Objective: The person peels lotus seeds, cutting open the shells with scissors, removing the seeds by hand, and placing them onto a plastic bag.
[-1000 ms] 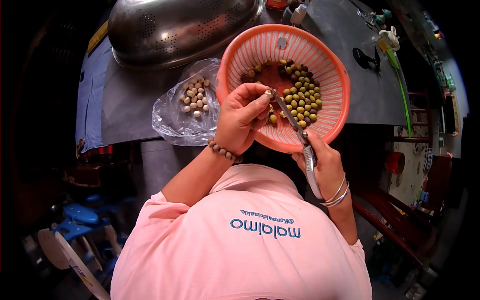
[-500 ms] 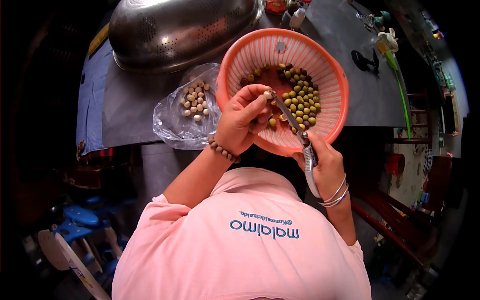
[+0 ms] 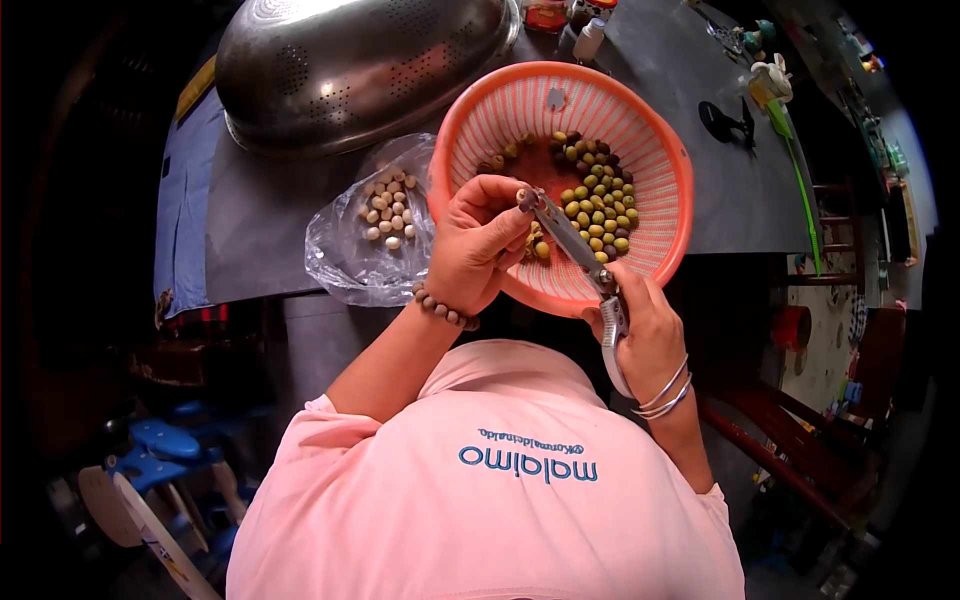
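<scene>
My left hand, closed in a pinch, holds a small dark seed, which looks like a lotus seed, between thumb and forefinger. My right hand is wrapped round the grey handles of a pair of scissors. Their blade tips meet or nearly meet the pinched seed. Below the hands stands an orange plastic basket holding many green, yellowish and dark brown seeds. Left of my left hand, a clear plastic bag holds pale, shelled seeds.
A large perforated metal colander lies upside down at the back left of the grey table. A small white bottle and a red-labelled jar stand behind the basket. A black stand sits to the right.
The seed at my left fingertips has turned from showing a pale face to a dark one. The scissors' blades look wider apart, and both hands have shifted slightly.
</scene>
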{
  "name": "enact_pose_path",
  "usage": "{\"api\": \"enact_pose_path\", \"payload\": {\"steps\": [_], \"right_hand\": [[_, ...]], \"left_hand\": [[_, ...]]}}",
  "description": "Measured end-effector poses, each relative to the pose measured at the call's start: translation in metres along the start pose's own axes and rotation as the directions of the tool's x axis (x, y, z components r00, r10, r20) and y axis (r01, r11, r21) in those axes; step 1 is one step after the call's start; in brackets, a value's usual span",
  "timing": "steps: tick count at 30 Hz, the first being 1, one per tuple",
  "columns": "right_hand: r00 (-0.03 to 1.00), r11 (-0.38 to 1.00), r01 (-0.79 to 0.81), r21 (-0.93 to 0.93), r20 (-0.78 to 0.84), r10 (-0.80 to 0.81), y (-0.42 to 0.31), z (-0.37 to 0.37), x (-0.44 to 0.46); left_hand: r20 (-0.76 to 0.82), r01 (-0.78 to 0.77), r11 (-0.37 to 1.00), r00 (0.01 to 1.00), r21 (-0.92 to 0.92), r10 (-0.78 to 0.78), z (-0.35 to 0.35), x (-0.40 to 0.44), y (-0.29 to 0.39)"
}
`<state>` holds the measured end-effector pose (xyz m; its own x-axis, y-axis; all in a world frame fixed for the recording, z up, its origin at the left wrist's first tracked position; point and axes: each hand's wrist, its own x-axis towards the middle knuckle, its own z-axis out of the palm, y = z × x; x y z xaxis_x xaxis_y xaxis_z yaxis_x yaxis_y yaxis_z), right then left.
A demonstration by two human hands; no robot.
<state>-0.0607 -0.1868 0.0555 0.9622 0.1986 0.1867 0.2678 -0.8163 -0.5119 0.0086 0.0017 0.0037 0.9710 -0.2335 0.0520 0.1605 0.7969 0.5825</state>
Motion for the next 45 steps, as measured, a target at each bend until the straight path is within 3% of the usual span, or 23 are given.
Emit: {"api": "enact_pose_path", "payload": {"steps": [8, 19, 26, 29, 31, 34, 45], "right_hand": [[0.999, 0.997, -0.030, 0.075, 0.039, 0.027, 0.0005, 0.0000, -0.0004], [0.992, 0.972, -0.077, 0.224, 0.113, 0.052, -0.0045, -0.0080, 0.0022], [0.985, 0.942, -0.118, 0.315, 0.156, 0.071, -0.0022, -0.0058, 0.0006], [0.991, 0.957, -0.090, 0.276, 0.120, 0.059, -0.0006, -0.0044, 0.0021], [1.000, 0.993, -0.024, 0.116, -0.012, 0.026, -0.0001, -0.0038, 0.0032], [0.998, 1.000, 0.004, -0.002, -0.064, -0.004, 0.0015, -0.0020, 0.0030], [0.999, 0.999, -0.035, -0.016, -0.005, 0.035, -0.0040, -0.0012, 0.0008]], "left_hand": [[-0.003, 0.001, 0.999, 1.000, 0.052, 0.000, 0.0038, -0.0008, 0.0028], [0.032, 0.085, 0.996, 0.996, -0.038, -0.084, 0.0030, 0.0028, 0.0035], [0.075, 0.035, 0.999, 0.996, 0.028, -0.037, -0.0016, 0.0045, 0.0036], [0.011, 0.072, 0.996, 0.997, 0.052, -0.073, 0.0016, 0.0045, 0.0039], [-0.012, 0.040, 0.992, 0.999, 0.122, -0.039, 0.0036, 0.0053, 0.0042], [-0.012, 0.035, 0.989, 0.999, 0.143, -0.034, 0.0051, 0.0028, 0.0095], [-0.032, -0.066, 0.976, 0.997, 0.209, 0.074, 0.0012, -0.0006, 0.0064]]}}
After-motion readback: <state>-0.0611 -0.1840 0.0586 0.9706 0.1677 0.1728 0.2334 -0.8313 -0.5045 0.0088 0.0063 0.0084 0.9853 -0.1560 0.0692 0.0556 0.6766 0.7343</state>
